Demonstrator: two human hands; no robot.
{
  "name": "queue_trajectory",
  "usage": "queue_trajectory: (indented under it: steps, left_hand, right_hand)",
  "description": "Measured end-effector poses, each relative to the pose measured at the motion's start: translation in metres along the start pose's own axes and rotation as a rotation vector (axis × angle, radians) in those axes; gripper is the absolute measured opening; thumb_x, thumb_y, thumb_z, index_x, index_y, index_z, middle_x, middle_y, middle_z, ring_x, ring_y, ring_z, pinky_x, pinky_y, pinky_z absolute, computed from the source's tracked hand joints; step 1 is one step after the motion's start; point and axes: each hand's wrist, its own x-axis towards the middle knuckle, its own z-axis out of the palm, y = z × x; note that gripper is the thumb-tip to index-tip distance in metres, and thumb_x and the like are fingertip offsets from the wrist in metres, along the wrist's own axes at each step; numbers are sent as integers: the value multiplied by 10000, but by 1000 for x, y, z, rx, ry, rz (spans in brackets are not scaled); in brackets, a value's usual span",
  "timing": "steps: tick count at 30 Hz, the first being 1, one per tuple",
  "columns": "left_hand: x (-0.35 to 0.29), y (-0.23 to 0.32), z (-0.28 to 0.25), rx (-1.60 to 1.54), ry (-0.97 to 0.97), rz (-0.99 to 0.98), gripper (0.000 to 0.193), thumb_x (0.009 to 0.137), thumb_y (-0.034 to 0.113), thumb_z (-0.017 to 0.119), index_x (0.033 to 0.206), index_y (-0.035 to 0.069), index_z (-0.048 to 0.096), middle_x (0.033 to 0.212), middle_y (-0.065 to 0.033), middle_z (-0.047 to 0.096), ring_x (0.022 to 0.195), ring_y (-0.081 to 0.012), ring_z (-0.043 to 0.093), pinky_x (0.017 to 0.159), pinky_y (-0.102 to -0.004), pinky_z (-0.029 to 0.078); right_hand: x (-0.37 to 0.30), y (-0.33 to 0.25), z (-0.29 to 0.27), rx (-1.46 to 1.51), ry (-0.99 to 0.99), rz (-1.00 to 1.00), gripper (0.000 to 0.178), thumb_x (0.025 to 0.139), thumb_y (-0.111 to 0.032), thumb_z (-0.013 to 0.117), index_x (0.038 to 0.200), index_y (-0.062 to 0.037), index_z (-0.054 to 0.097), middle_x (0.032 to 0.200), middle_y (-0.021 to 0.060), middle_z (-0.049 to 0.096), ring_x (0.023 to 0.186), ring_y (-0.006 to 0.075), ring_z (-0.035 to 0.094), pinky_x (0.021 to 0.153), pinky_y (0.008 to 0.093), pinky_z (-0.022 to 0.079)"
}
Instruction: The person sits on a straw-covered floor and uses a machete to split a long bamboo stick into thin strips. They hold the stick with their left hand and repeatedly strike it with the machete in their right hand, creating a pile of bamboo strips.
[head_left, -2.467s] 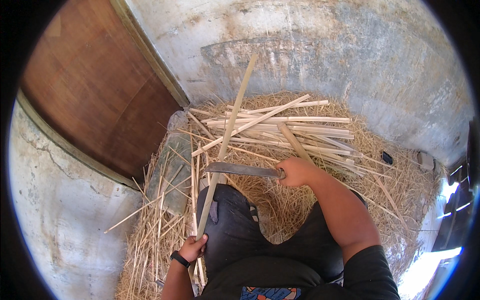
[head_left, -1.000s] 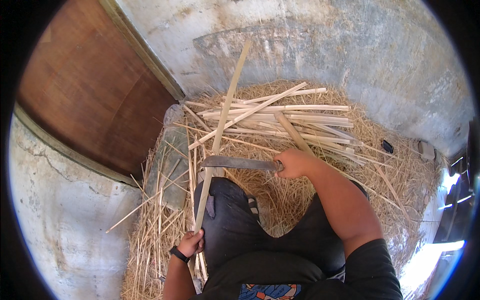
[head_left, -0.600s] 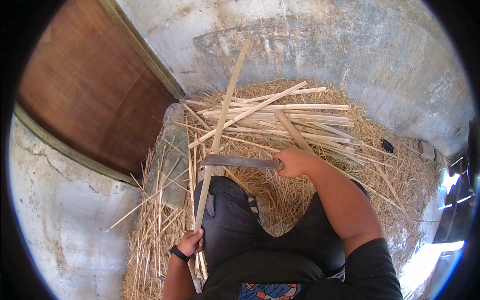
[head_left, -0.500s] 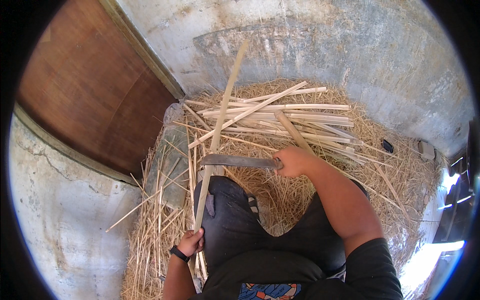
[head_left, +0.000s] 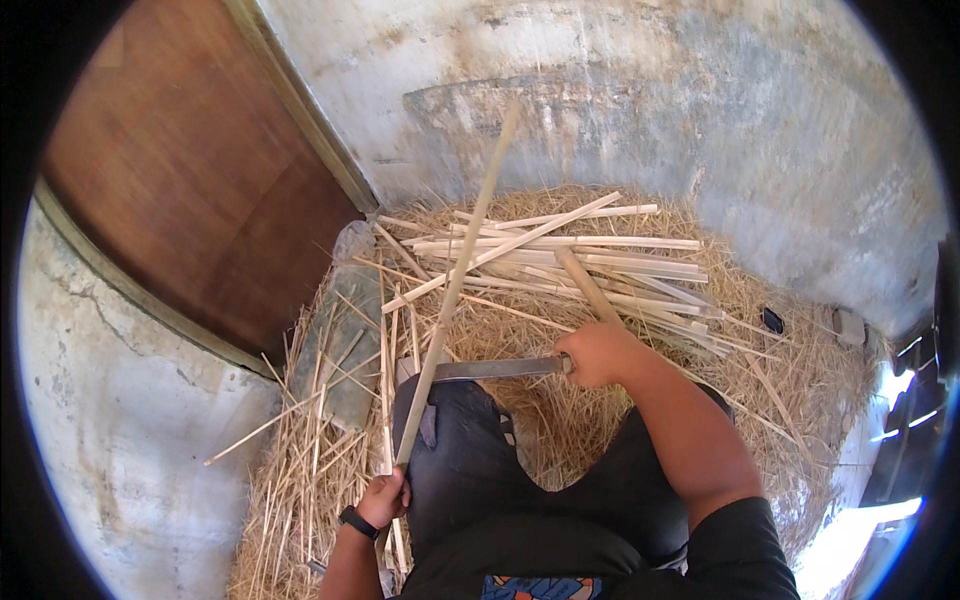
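My left hand (head_left: 385,500), low at the left beside my thigh, is closed around the lower end of a long, pale bamboo strip (head_left: 462,265). The strip slants up and slightly right, its far end raised in front of the wall. In my right hand (head_left: 597,353) is a machete, its handle hidden in the fist. The dark blade (head_left: 500,370) points left above my knee, and its end meets the strip; whether the tip passes behind it I cannot tell. Just beyond my right hand, a thicker bamboo piece (head_left: 590,285) leans over the pile.
Split bamboo strips (head_left: 570,242) lie piled on straw (head_left: 530,345) by the stained wall (head_left: 620,100). Thinner slivers lie at the left over a grey slab (head_left: 350,385). A brown door (head_left: 200,180) stands far left. A small black object (head_left: 772,320) and a block (head_left: 848,327) lie right.
The view has tilted, so the scene sits lower. The strip's upper end has shifted right. The blade's end, which crossed the strip and showed at its left, now stops at the strip.
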Motion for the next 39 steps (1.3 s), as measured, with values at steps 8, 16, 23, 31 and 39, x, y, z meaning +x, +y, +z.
queue_trajectory:
  steps: [8, 16, 23, 31, 39]
  left_hand:
    - [-17, 15, 11, 61, 34, 5, 706, 955, 666, 347, 663, 60, 560, 525, -10, 434, 466, -122, 405, 466, -259, 294]
    - [-3, 4, 5, 160, 27, 11, 708, 952, 680, 321, 665, 74, 547, 531, -13, 455, 462, -130, 424, 453, -274, 312]
    - [-13, 27, 10, 183, 19, -88, 700, 968, 653, 325, 690, 53, 556, 529, -7, 417, 479, -111, 391, 471, -259, 294]
    - [-10, 14, 7, 116, 30, -45, 696, 959, 663, 337, 660, 68, 540, 520, 2, 405, 457, -113, 369, 455, -261, 267]
    - [-4, 14, -1, 108, -24, -76, 634, 961, 642, 375, 704, 84, 531, 559, 6, 426, 463, -112, 365, 453, -255, 268]
  right_hand:
    - [-25, 28, -44, 20, 73, 445, 317, 788, -312, 668, 1047, -131, 676, 973, 142, 697, 947, 322, 662, 824, 456, 528]
    - [-18, 34, -41, 222, 516, 605, 342, 809, -305, 675, 1067, -85, 631, 911, 182, 689, 878, 353, 667, 781, 466, 522]
    - [-14, 20, -27, 241, 438, 148, 274, 787, -305, 732, 894, -87, 606, 718, 132, 650, 709, 346, 643, 644, 444, 494]
    - [-1, -3, -16, 98, 133, 26, 223, 783, -271, 704, 926, -109, 647, 768, 117, 667, 801, 339, 659, 716, 458, 514]
    - [6, 20, -9, 131, 271, 106, 266, 773, -300, 726, 940, -104, 661, 761, 137, 668, 785, 346, 656, 707, 462, 509]
